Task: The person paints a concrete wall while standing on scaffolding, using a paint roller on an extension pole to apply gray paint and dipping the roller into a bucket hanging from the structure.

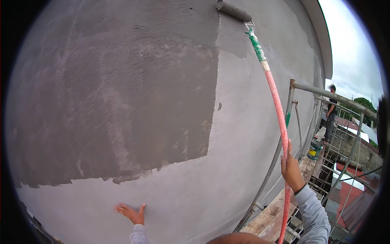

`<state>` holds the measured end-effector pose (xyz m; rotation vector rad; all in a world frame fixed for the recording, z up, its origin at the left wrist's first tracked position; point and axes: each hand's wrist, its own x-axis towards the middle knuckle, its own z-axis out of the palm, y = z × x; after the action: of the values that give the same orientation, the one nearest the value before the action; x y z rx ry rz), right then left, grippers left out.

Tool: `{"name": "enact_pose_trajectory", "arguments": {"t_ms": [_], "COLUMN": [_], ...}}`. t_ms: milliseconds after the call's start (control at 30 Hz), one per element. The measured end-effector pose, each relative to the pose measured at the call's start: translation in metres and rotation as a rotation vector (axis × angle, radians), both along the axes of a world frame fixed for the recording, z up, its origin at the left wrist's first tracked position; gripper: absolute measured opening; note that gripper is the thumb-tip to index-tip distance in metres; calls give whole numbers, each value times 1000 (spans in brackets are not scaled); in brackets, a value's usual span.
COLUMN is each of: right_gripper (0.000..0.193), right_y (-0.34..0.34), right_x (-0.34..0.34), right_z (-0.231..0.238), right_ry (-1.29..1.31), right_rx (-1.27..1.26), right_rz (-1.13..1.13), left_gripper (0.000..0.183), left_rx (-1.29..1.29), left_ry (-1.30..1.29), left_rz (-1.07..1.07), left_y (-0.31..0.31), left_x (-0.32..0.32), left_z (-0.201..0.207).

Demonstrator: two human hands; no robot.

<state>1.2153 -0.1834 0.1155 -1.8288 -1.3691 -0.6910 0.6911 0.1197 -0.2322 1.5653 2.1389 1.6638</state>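
My right hand (291, 171) is closed around a long red pole (278, 105), the handle of a paint roller. At the pole's upper end a green, paint-spattered grip (256, 45) joins the wire frame, and the grey roller (234, 11) lies against the wall high up, right of the darker patch. With fingers spread, my left hand (133, 213) rests flat on the pale lower part of the wall (183, 195). Above it is a large dark grey, wet-looking coated area (122, 97) with a ragged lower edge.
Metal scaffolding (341, 90) stands on the right, with wooden planks (268, 215) beside the wall. Farther along the planks sits a teal bucket (315, 149), and another person (331, 114) stands beyond it. Rooftops (345, 195) show below the scaffold.
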Motion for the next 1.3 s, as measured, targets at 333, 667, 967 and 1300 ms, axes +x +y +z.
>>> {"name": "enact_pose_trajectory", "arguments": {"t_ms": [333, 667, 967, 1300], "right_gripper": [71, 68, 70, 81], "right_y": [84, 104, 95, 45], "right_x": [20, -18, 8, -1], "right_z": [194, 337, 238, 25], "right_ry": [-114, -56, -170, -36], "right_rx": [167, 260, 214, 45], "right_rz": [1, 63, 26, -5], "left_gripper": [144, 143, 102, 40], "left_rx": [-42, -71, 147, 639], "left_ry": [-99, -124, -164, -107], "left_rz": [-11, -36, -117, -1321], "left_y": [-12, -15, -43, -117], "left_x": [6, 6, 38, 261], "left_z": [19, 17, 44, 241]}}
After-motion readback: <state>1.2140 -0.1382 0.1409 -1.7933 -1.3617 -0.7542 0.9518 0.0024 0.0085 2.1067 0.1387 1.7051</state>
